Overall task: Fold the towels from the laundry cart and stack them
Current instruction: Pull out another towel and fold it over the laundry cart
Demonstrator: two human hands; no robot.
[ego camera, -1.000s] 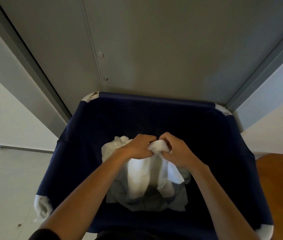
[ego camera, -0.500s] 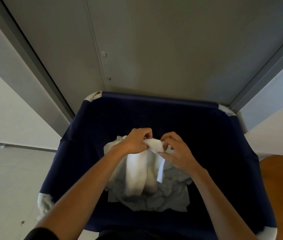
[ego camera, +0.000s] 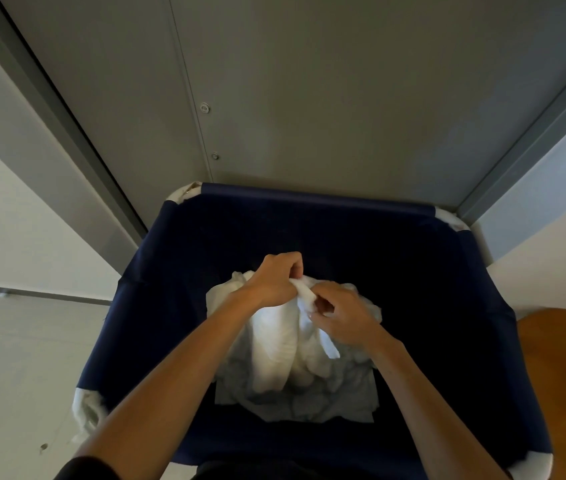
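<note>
Pinching bunched top edge of crumpled white cloth towel [ego camera: 274,341] in curled left grip [ego camera: 276,285] and thumb-to-finger right grip [ego camera: 340,317], low inside navy fabric laundry cart [ego camera: 309,199], over rumpled grey linen [ego camera: 309,400]. Risk of dropping edge on regrip, or snagging grey linen when lifting.

Our laundry cart [ego camera: 309,199] stands just before the panel [ego camera: 343,98] behind it. The towel pile [ego camera: 343,400] lies in its bottom, toward the near edge. Above hangs the raised towel [ego camera: 274,341], between our left hand [ego camera: 274,282] and right hand [ego camera: 343,317]. A wooden surface [ego camera: 565,375] lies past the cart's right edge.
</note>
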